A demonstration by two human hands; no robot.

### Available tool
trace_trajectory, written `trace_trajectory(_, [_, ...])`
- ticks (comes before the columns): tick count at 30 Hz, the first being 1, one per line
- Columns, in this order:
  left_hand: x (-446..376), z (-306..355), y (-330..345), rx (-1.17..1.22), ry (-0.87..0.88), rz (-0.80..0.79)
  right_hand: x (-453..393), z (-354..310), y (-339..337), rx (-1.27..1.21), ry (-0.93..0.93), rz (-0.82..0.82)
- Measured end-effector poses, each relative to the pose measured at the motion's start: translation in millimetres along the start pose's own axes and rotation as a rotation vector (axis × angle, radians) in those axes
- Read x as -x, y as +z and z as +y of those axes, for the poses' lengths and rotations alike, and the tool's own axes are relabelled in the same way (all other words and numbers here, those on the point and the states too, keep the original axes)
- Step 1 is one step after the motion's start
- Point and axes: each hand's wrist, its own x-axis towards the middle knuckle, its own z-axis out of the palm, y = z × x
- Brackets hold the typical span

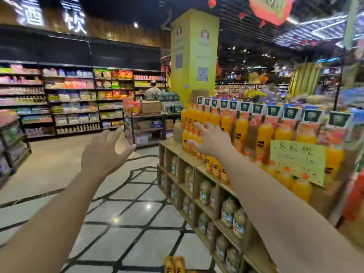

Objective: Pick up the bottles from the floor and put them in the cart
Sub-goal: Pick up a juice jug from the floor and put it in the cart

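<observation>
Nearest to us, at the bottom edge of the view, two orange bottles [175,264] stand side by side on the tiled floor [126,213], only their upper parts showing; we think they are juice bottles, though blur hides the labels. They sit just beside the foot of the wooden display stand [204,208], whose lower cubbies hold jars with pale contents.

Above them we stretch both bare arms forward. Our left hand [104,152] hangs in mid-air over the floor, fingers spread and slightly bent, thumb out to the side, gripping nothing. Our right hand [209,140] reaches out at about the same height, fingers splayed, and it too carries nothing; its fingertips lie in front of the stacked orange juice bottles [264,134] on the stand, but we cannot tell whether they touch them.

Along the top of the stand runs a row of green-and-white cartons [291,113], and a yellow handwritten sign [297,161] leans against the orange bottles at right.

Farther off, a low rack [145,123] carries a cardboard box and packs of drinks. Behind it rises a tall yellow pillar [194,54], and long shelves [69,101] of packaged goods line the far left wall, where a person [152,90] stands facing away.
</observation>
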Motion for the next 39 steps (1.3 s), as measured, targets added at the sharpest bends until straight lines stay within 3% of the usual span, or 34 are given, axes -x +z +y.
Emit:
trace_trajectory(11, [-65.5,52.6,200.3,0.142,0.150,-0.097,-71.3,31.0,177.7,0.056,0.038,-0.070])
trace_trajectory(18, [-51.4,52.1,366.1,0.225,0.158,-0.243,-75.0,34.4,313.7,0.047,0.118,-0.148])
trace_trajectory(25, [41.0,63.8,555.1,0.278,0.211,-0.427,-25.6,52.2,500.4,0.004,0.192,-0.228])
trace_trajectory(30, [152.2,56.4,710.2,0.254,0.205,-0.537,32.3,58.9,669.7,-0.039,0.165,-0.257])
trace_trajectory(33, [226.3,48.5,796.6,0.222,0.226,-0.626,74.9,63.3,767.9,-0.054,0.185,-0.354])
trace_trajectory(39, [338.4,44.6,921.8,0.170,0.281,-0.750,152.7,68.5,920.5,-0.038,0.212,-0.455])
